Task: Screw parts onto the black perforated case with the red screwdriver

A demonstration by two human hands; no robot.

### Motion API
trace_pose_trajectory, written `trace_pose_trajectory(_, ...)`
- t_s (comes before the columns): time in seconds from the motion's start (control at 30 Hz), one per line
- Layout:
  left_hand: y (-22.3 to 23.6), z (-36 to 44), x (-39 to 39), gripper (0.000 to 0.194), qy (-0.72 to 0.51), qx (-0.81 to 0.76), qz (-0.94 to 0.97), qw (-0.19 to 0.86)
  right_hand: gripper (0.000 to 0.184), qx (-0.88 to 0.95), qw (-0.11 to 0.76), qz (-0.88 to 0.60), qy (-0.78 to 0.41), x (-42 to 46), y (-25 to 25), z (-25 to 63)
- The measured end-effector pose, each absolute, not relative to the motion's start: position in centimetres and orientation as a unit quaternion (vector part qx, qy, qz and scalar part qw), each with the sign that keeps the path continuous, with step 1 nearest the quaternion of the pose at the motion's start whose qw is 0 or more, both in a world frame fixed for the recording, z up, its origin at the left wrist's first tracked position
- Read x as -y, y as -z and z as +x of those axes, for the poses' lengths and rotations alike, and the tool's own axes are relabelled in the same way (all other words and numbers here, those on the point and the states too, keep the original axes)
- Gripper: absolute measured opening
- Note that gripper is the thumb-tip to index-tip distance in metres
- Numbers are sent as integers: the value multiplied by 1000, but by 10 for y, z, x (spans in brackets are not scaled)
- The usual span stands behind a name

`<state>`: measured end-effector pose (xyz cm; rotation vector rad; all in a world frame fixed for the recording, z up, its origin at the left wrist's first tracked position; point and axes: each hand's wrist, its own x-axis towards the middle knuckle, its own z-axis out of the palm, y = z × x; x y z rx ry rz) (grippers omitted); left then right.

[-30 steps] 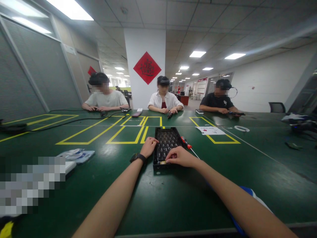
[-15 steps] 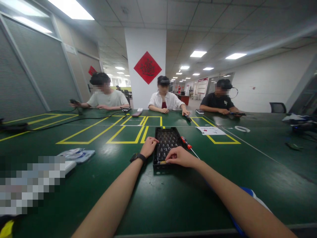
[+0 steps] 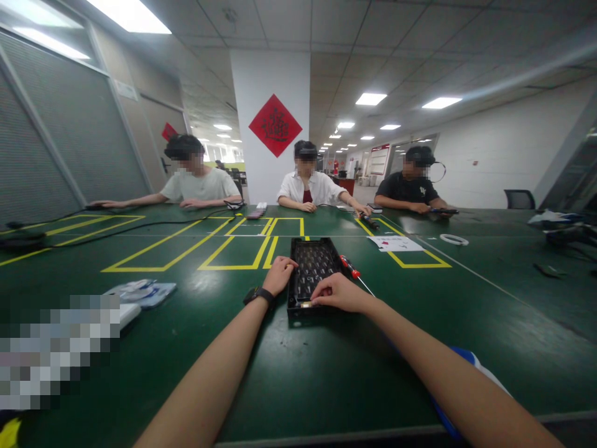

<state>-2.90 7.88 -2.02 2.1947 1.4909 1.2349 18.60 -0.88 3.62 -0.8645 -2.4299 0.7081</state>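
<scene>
A black rectangular tray [image 3: 321, 254] lies lengthwise before me, its inside filled with rows of small dark pointed shapes. My left hand [image 3: 280, 275] is closed at its left rim, one finger reaching over the edge. At the tray's near end, my right hand [image 3: 338, 292] is closed in a pinch at a small yellowish piece [image 3: 306, 305] in the near left corner. The fingertips partly cover that piece, so its kind does not show. Against the tray's right side lies a screwdriver [image 3: 349, 267] with a red and black handle.
Yellow tape outlines [image 3: 233, 268] mark the green table [image 3: 280, 373]. A printed sheet [image 3: 396, 243] and a white ring [image 3: 454, 239] lie to the right, packets [image 3: 147, 294] to the left. Three people sit opposite. Blue and white material [image 3: 466, 373] is under my right forearm.
My hands keep almost the same place on the tray; the view has shifted slightly. Across the table, the left person's arm has lowered to the tabletop, and the middle person's hand has moved right.
</scene>
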Motion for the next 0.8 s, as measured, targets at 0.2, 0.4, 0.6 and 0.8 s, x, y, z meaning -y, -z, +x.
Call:
trace_pose_trajectory(0.2,21,-29,-80,28,-415,-515,741,113,29,886,235,-315,-247,7,-33,186)
trace_pose_trajectory(0.4,21,-29,-79,28,-417,-509,745,107,29,884,227,-312,-263,4,-30,186)
trace_pose_trajectory(0.6,20,-29,-79,28,-419,-508,745,105,31,882,220,-315,-272,5,-32,187)
trace_pose_trajectory(0.8,19,-28,-78,27,-418,-513,742,108,28,883,233,-312,-262,6,-33,187)
